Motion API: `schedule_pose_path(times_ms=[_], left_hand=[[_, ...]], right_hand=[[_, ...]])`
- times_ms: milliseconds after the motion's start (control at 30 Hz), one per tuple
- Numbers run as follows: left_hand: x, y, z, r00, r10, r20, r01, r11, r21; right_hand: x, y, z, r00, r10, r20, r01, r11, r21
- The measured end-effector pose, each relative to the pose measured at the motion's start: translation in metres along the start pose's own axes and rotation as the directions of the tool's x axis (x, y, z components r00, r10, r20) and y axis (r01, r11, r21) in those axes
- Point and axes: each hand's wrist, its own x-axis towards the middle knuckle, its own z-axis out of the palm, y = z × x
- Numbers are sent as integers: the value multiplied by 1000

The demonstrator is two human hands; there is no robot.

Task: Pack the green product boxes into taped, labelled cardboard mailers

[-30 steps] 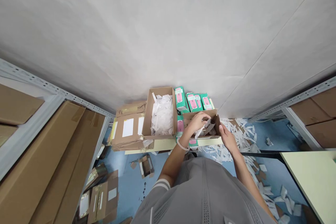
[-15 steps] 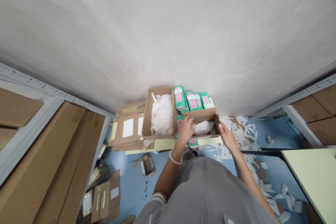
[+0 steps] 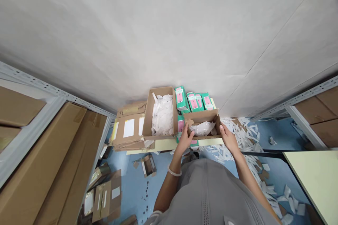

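A small open cardboard box [image 3: 200,115] is held between my two hands at the near side of the narrow table [image 3: 163,146]. Inside it lies a crumpled translucent plastic bag [image 3: 203,129]; its contents cannot be made out. My left hand [image 3: 186,138] grips the box's left end, thumb up by the rim. On the opposite end, my right hand [image 3: 228,137] has its thumb on the outer wall and its fingers partly hidden. Green and pink product boxes [image 3: 193,102] stand behind the box, and others show at its left and beneath it.
Left of the product boxes, a larger open carton [image 3: 148,119] holds white paper scraps [image 3: 162,116]. Flattened cardboard [image 3: 124,119] is stacked beside it. Shelving with large cartons [image 3: 58,161] flanks the left. Paper strips [image 3: 245,133] litter the blue floor; a pale tabletop [image 3: 314,175] stands at right.
My left hand has come down from over the box's left rim to its near left side. The plastic bag inside shows more to the left. My right hand stays on the right end.
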Motion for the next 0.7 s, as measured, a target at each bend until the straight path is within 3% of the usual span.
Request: schedule_pose_path(times_ms=[233, 433, 567, 700], left_hand=[[-4, 10, -1, 1000, -19, -2, 19, 1000, -2], [-12, 32, 5, 999, 24, 24, -24, 999, 26], [-6, 57, 28, 993, 79, 86, -81, 997, 18], [7, 86, 74, 953, 178, 244, -180, 983, -14]], right_hand=[[-13, 1, -7, 1000, -3, 7, 3, 998, 60], [-27, 6, -31, 999, 1, -40, 4, 994, 109], [-40, 22, -60, 990, 34, -136, -17, 992, 124], [-65, 53, -95, 943, 145, -301, -99, 982, 161]])
